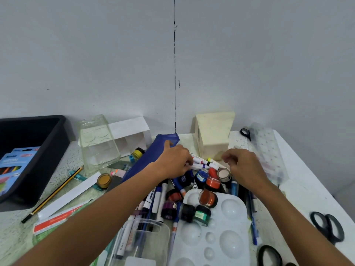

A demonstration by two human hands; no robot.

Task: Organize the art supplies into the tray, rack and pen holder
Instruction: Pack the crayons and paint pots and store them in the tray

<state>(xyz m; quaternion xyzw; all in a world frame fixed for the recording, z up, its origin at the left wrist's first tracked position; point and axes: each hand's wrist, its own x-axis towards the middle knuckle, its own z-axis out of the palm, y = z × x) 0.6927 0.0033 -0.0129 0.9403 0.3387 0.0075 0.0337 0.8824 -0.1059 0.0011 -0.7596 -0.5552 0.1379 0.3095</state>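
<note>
- Nearest the camera lay a white plastic paint palette (pixel 226 233) with round wells, smooth and glossy, and just left of it a clear plastic container (pixel 146 244) with pens inside.
- Small round paint pots (pixel 208 198) in orange, green, purple and black sat on and beside the palette's far edge, some tipped on their sides.
- Above them, a bundle of white paint tubes (pixel 206 163) lay flat, long axis running left to right and slightly down toward the right.
- The left hand (pixel 174 162) had its fingers curled round the bundle's left end; the grip was clamped on the tubes.
- The right hand (pixel 242 166) hovered just right of the tubes with fingers loosely curled; whether its grip held anything could not be told.
- A blue mesh pouch (pixel 151 156) lay diagonally under the left wrist.
- A black tray (pixel 57 143) stood at the far left on the speckled worktop (pixel 17 227), holding a blue pencil pack.
- A cream box (pixel 213 135) stood upright by the wall.
- Black-handled scissors (pixel 328 227) lay near the right edge, with bare worktop around them.
</note>
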